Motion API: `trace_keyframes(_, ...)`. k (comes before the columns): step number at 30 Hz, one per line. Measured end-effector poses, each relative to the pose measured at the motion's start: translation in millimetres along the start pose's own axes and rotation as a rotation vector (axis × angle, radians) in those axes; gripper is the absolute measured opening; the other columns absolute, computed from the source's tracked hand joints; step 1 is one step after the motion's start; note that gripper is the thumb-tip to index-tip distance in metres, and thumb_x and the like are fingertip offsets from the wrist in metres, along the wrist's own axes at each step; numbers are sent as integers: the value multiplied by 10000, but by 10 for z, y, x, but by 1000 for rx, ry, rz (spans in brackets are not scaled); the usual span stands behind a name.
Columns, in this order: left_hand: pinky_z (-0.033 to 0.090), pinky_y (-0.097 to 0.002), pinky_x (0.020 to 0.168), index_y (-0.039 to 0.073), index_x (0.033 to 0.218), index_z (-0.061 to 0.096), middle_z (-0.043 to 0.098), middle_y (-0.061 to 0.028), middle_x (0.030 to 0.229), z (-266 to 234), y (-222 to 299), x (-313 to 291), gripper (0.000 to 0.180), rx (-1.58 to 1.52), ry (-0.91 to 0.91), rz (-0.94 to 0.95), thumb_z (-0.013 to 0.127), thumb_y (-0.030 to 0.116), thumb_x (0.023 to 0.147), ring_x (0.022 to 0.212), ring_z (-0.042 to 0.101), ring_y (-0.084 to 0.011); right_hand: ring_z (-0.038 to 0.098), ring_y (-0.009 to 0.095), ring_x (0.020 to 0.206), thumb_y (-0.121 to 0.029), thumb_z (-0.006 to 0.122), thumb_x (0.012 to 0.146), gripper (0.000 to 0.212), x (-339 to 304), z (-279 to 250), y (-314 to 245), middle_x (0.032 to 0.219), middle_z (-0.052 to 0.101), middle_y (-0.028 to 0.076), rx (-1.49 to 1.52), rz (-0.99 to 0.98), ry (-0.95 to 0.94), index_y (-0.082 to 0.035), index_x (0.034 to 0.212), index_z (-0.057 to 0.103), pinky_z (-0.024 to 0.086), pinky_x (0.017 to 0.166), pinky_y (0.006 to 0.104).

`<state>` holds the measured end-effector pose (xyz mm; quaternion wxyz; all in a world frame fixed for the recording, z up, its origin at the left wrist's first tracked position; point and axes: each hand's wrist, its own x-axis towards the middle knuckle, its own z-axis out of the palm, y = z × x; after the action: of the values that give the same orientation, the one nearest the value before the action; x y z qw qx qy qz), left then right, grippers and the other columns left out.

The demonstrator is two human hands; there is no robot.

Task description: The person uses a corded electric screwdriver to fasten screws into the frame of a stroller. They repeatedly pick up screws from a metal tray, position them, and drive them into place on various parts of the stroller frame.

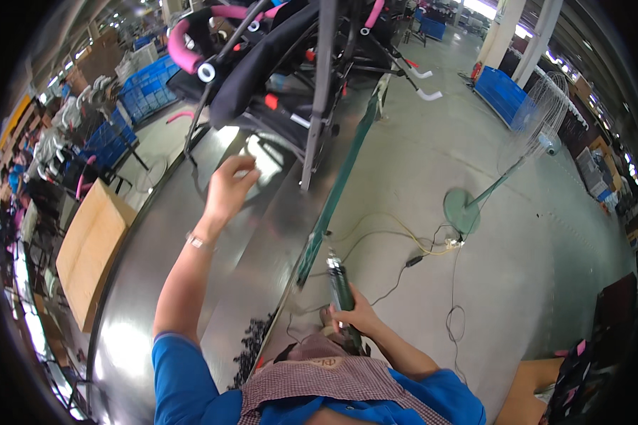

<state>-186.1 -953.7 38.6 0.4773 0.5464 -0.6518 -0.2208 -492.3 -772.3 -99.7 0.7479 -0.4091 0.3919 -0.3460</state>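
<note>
My left hand (pixel 230 185) reaches forward over the metal-topped workbench (pixel 220 283). Its fingers are curled together in a pinch, and whatever lies between them is too small or hidden to make out. Just beyond it stands a dark stroller frame (pixel 319 92) with black fabric, pink grips and red parts. Down by my waist, right of the bench edge, my right hand (pixel 360 314) is wrapped round an electric screwdriver (pixel 341 287). The tool's silver tip points up and away from me, apart from the frame.
Small black parts (pixel 252 347) lie along the bench's near right edge. A cardboard piece (pixel 92 251) leans at the left side. On the floor to the right are a fan with a green base (pixel 462 210), cables (pixel 404 273) and a blue bin (pixel 503 94).
</note>
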Motion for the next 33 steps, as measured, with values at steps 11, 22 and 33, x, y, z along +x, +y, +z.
trace_keyframes(11, 533, -415, 732, -14, 1048, 626, 691, -196, 834, 1498, 31, 1907, 496, -73, 191, -177, 762, 401, 812, 812, 699, -321, 604, 265, 508, -117, 558, 840, 298, 255, -1117, -403, 781, 575, 146, 105, -148, 331, -16, 1089, 426, 537, 465, 375)
trace_keyframes(22, 351, -215, 412, 30, 923, 541, 487, 20, 596, -322, 86, -465, 97, -161, 612, -142, 448, 26, 953, 459, 466, -57, 582, 127, 595, -114, 671, 879, 528, 1806, -344, -1618, 905, 633, 91, -268, -797, 95, -33, 1334, 414, 481, 517, 285)
trace_keyframes(33, 296, -207, 425, 41, 910, 515, 454, 38, 591, -1620, 617, -3114, 114, -268, 719, -198, 457, -56, 898, 463, 409, -25, 624, 139, 661, -98, 643, 888, 485, 941, 1007, -708, 1246, 610, 209, -597, -1160, 19, 49, 1281, 401, 539, 616, 274)
